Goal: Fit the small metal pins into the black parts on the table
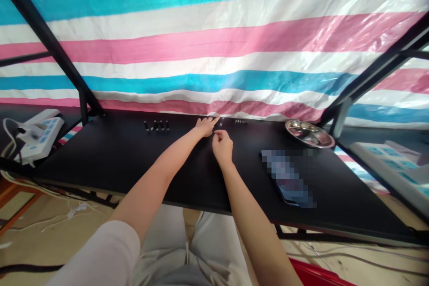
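Note:
My left hand [205,126] lies near the back edge of the black table, fingers stretched out and the index finger reaching toward a few tiny pale pieces [220,124]. Just in front of these, my right hand [223,146] is closed in a pinch; whatever its fingertips may hold is too small to make out. To the left stands a loose row of several small dark cylinders [162,125] with shiny ends. Several thin silvery pieces [240,121] form another short row to the right.
On the right of the black table [110,156] are a round steel dish [326,141] and a dark blue phone-like slab [284,178], partly blurred out. Black frame posts [67,65] slant up at both sides. Striped plastic sheeting [201,49] hangs behind. A power strip [45,136] lies at left.

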`<state>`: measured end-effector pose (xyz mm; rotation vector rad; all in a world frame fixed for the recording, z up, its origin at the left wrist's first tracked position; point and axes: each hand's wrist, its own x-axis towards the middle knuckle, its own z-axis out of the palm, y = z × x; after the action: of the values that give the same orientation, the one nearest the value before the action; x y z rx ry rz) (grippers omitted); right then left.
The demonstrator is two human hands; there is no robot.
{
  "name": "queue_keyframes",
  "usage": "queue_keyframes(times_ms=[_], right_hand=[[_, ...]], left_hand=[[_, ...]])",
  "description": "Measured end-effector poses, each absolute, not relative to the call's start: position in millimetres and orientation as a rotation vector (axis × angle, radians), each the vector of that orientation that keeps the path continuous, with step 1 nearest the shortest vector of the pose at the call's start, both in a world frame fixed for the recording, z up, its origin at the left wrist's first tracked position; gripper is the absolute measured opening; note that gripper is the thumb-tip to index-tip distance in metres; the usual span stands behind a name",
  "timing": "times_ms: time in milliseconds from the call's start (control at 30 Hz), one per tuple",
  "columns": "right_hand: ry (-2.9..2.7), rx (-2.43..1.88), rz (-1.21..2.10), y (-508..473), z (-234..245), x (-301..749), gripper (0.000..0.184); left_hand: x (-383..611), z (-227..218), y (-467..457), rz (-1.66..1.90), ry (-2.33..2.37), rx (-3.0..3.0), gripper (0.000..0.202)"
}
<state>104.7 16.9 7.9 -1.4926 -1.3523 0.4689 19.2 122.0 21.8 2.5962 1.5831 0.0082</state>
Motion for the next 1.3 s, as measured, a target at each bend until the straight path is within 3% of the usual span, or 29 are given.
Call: queue_keyframes(times_ms=[233, 467, 667, 967, 1300], right_hand=[[-1.342, -1.487, 0.492, 18, 7, 104, 0.019], [-1.411, -1.562, 0.412, 22, 1, 107, 0.027], [-1.597, -1.903, 0.238, 41, -10, 102, 0.045], [-1.734, -2.188, 0.316, 73, -1, 98, 0.054], [-1.765, -2.158, 0.343, 87, -12, 104, 0.051]], left_hand=[[15, 18, 120, 0.393, 1.601, 2.802, 0.026], [-29, 25, 77, 0.911, 1.712, 2.425, 0.022], [-63, 18, 26, 1.301, 1.758, 1.908, 0.022], [-73, -2, 5, 1.5, 1.543, 1.858, 0.018], [-69, -4, 3, 1.47, 1.468, 1.93, 0.018]])
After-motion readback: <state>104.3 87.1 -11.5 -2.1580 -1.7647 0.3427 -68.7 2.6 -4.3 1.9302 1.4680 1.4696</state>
